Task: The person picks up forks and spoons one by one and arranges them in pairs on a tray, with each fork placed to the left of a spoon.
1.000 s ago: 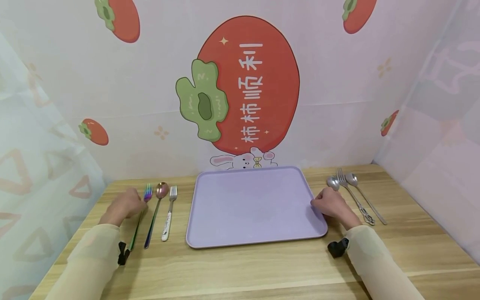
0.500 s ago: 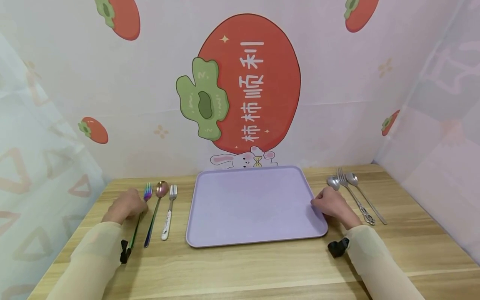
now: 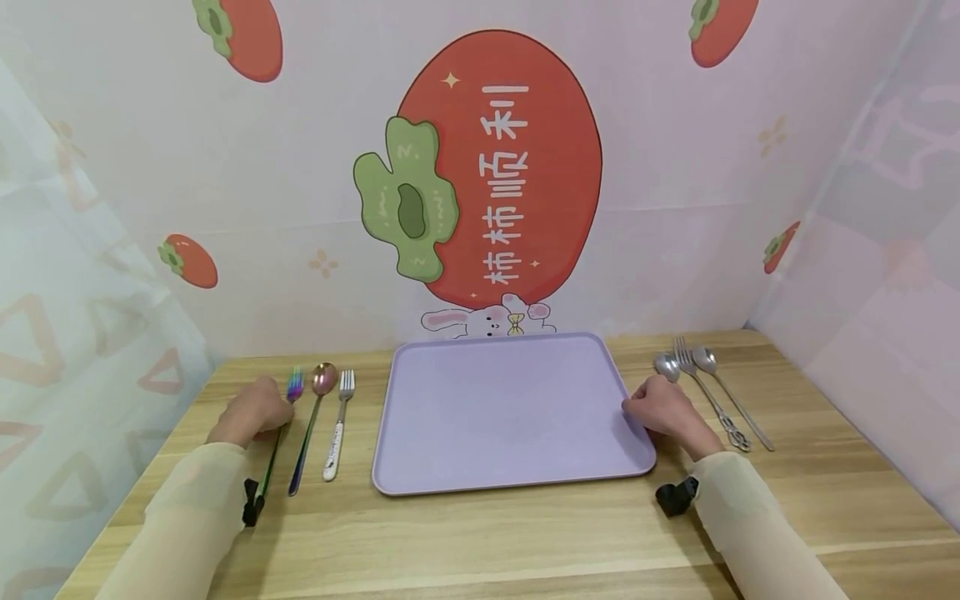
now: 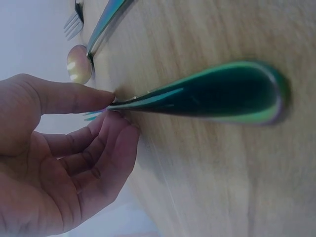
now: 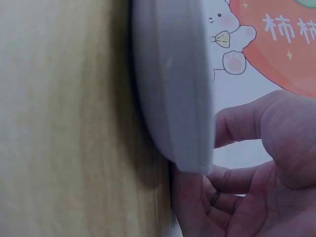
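My left hand [image 3: 255,408] pinches a rainbow-coloured fork [image 3: 296,383] between thumb and fingers at its neck. In the left wrist view the wide end of the fork's handle [image 4: 232,94] lies low over the wood. Just right of that fork are a spoon [image 3: 324,380] with a coppery bowl and a small fork [image 3: 335,442] with a white patterned handle. A light purple rectangular tray [image 3: 495,417] lies flat in the middle. At its right edge my right hand [image 3: 663,408] grips the rim, thumb above and fingers underneath, as the right wrist view shows.
To the right of the tray lie a short silver spoon [image 3: 666,365], a silver fork [image 3: 712,400] with an ornate handle and a long silver spoon [image 3: 731,396]. All stands on a wooden table [image 3: 465,542]. A printed cloth [image 3: 652,250] closes off the back and sides.
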`<state>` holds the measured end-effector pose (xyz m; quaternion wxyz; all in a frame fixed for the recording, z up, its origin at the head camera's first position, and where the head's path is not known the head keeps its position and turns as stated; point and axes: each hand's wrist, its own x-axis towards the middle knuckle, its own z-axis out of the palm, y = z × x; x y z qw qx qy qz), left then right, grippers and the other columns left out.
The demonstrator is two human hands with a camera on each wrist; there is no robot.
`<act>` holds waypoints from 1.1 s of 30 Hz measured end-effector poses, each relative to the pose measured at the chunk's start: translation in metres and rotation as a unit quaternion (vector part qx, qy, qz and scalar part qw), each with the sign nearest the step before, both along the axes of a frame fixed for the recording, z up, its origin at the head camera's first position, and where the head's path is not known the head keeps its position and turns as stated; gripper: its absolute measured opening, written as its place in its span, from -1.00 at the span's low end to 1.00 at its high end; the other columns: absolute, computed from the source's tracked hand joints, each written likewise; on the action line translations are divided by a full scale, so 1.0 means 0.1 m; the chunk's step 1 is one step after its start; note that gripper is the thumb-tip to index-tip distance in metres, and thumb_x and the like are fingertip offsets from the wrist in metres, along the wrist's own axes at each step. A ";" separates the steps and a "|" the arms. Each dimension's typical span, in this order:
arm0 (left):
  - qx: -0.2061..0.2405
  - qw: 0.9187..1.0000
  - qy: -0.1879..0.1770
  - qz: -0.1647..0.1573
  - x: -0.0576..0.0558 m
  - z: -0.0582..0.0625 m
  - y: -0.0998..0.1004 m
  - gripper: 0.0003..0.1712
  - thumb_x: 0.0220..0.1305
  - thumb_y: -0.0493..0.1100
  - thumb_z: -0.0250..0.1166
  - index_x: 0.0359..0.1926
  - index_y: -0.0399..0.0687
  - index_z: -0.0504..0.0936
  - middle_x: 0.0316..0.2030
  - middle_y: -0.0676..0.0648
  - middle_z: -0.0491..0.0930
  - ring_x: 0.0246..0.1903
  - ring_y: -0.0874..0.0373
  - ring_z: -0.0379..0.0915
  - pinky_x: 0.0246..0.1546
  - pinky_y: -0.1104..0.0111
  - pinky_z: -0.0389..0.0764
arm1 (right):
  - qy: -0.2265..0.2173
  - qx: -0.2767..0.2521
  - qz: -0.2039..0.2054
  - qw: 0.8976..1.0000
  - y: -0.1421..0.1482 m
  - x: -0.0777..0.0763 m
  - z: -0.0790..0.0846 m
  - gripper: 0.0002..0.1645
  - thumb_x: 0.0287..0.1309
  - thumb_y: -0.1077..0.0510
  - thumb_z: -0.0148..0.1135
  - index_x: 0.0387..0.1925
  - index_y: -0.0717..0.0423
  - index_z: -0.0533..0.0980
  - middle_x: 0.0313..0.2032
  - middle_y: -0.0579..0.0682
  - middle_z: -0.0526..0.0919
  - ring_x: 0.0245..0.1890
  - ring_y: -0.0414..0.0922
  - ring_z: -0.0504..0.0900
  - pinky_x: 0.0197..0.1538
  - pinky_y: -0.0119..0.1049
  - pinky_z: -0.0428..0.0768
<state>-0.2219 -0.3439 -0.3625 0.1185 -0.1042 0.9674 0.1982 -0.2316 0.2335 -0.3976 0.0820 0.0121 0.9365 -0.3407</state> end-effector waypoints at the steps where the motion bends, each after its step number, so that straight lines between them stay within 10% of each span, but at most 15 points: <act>1: 0.000 1.000 0.000 0.000 0.00 0.00 0.00 -0.79 0.10 -0.30 0.10 -0.29 -0.41 0.38 -0.56 -0.18 0.41 -0.67 0.11 0.34 -0.68 0.39 0.39 | 0.000 0.000 0.000 1.000 0.00 0.00 0.00 -0.54 0.18 0.17 0.15 -0.79 0.00 0.27 -0.78 -0.15 0.24 -0.73 -0.21 0.31 -0.62 -0.39 0.28; 12: 0.019 1.000 0.002 -0.004 -0.01 -0.02 -0.02 -0.64 0.10 -0.34 0.07 -0.14 -0.60 0.32 -0.49 -0.28 0.46 -0.67 0.07 0.49 -0.67 0.38 0.53 | 0.003 0.001 -0.001 1.000 0.00 -0.01 -0.03 -0.55 0.16 0.17 0.15 -0.80 0.00 0.27 -0.79 -0.15 0.24 -0.74 -0.20 0.32 -0.63 -0.39 0.28; 19: 0.015 1.000 0.003 -0.009 0.00 -0.04 -0.01 -0.90 0.07 -0.33 0.11 -0.47 -0.29 0.35 -0.61 -0.17 0.46 -0.71 0.14 0.44 -0.70 0.44 0.46 | 0.008 0.002 0.002 1.000 0.01 -0.02 -0.04 -0.54 0.16 0.17 0.16 -0.80 0.00 0.26 -0.79 -0.16 0.23 -0.74 -0.22 0.29 -0.62 -0.39 0.26; 33: 0.014 1.000 0.004 -0.008 -0.01 -0.07 -0.02 -0.73 0.11 -0.27 0.15 -0.64 -0.08 0.28 -0.68 -0.04 0.37 -0.73 0.21 0.36 -0.71 0.48 0.42 | 0.005 -0.003 0.000 1.000 0.00 -0.01 -0.02 -0.55 0.15 0.17 0.16 -0.80 0.00 0.27 -0.78 -0.16 0.22 -0.73 -0.21 0.29 -0.62 -0.39 0.27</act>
